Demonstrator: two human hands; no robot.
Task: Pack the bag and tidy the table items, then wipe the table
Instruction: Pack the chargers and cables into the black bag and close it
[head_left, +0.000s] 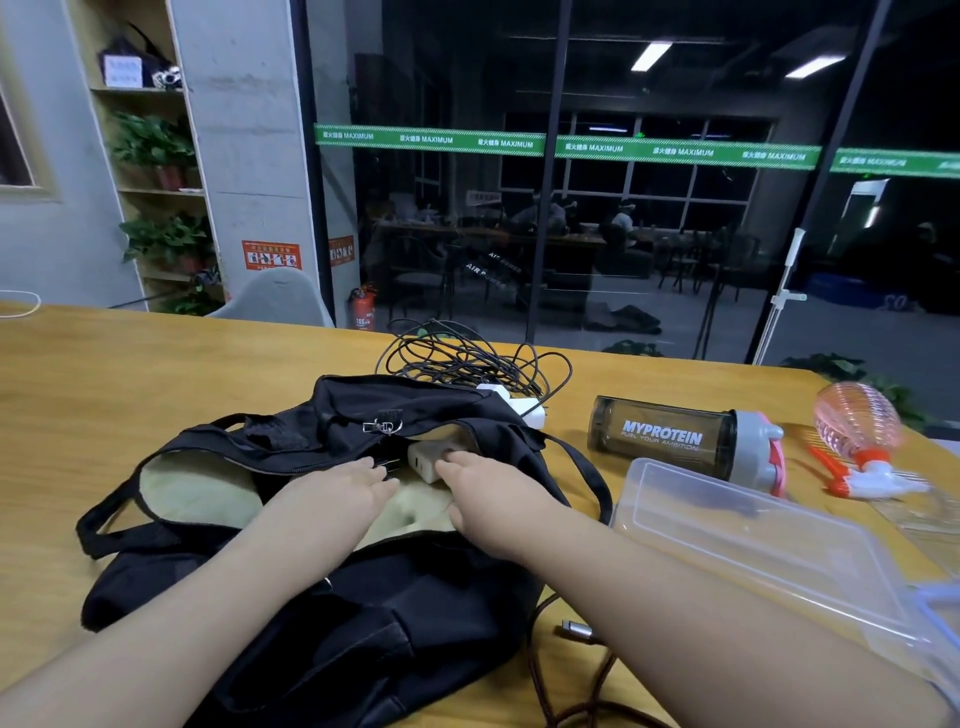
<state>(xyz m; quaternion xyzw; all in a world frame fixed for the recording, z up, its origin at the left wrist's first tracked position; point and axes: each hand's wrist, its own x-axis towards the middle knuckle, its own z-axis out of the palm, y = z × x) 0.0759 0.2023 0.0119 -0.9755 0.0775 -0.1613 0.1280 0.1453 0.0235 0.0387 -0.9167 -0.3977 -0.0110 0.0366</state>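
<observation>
A black bag (322, 597) with a pale lining lies open on the wooden table (130, 374). Both my hands reach into its opening. My left hand (337, 493) lies flat inside, fingertips at a small black plug (387, 464). My right hand (478, 493) holds a white charger block (427, 460) at the bag's mouth, fingers curled over it. Behind the bag lies a tangle of black cable (467, 358) with a white adapter (519, 405).
A dark shaker bottle (670, 436) lies on its side to the right. A clear plastic box (769, 551) sits near my right forearm. A pink spray bottle (862, 436) and an orange comb (826, 462) lie at far right. A braided cable (566, 670) trails by the front edge.
</observation>
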